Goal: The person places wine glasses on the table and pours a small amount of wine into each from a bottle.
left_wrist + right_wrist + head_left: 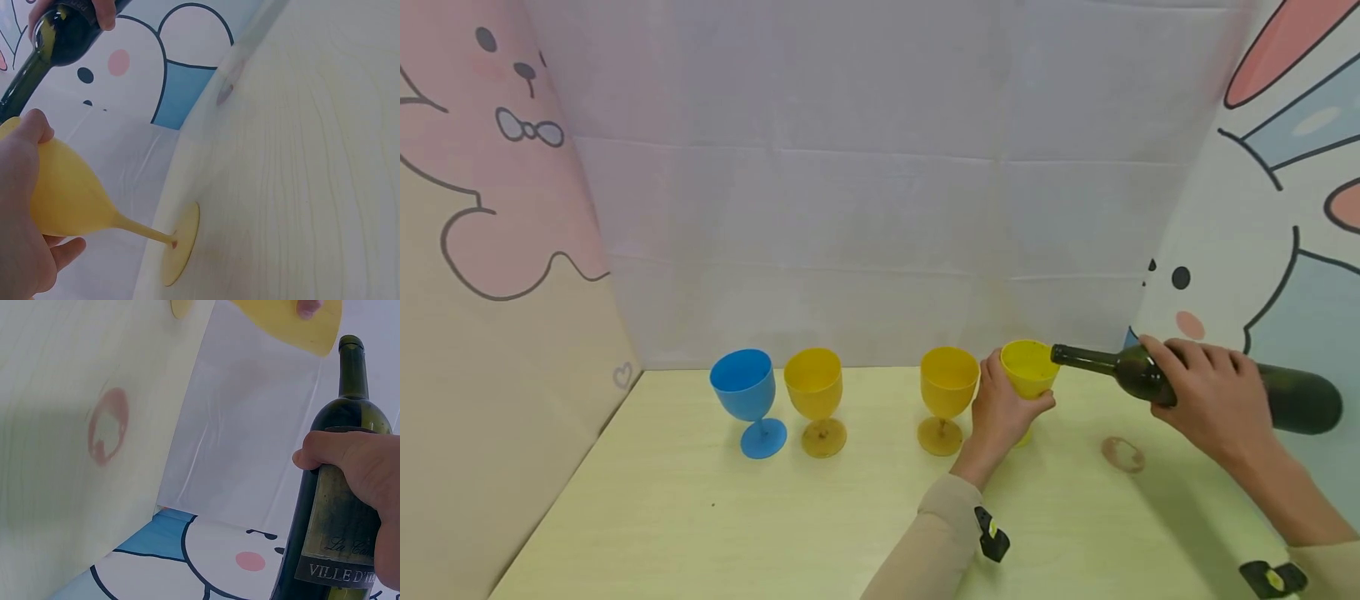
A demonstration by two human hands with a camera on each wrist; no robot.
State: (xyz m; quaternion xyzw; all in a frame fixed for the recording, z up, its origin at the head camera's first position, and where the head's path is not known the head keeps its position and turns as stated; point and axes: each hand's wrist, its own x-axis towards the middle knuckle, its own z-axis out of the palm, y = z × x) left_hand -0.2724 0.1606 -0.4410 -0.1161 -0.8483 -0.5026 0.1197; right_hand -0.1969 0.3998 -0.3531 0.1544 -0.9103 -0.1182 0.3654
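In the head view my right hand (1217, 400) grips a dark green wine bottle (1303, 398) by its body. The bottle lies almost level, its mouth pointing left at the rim of a yellow goblet (1028, 367). Around that goblet's bowl curl the fingers and thumb of my left hand (1003, 404). Its foot shows low against the tabletop in the left wrist view, where the goblet (75, 190) leans in the picture. A printed label (337, 550) faces the right wrist camera. No liquid shows leaving the bottle's mouth.
Left of my left hand stands another yellow goblet (949, 387). Farther left are a third yellow goblet (815, 387) and a blue goblet (743, 387). A reddish ring stain (1122, 454) marks the pale wooden table (737, 533). White cloth (865, 208) hangs behind; printed panels flank both sides.
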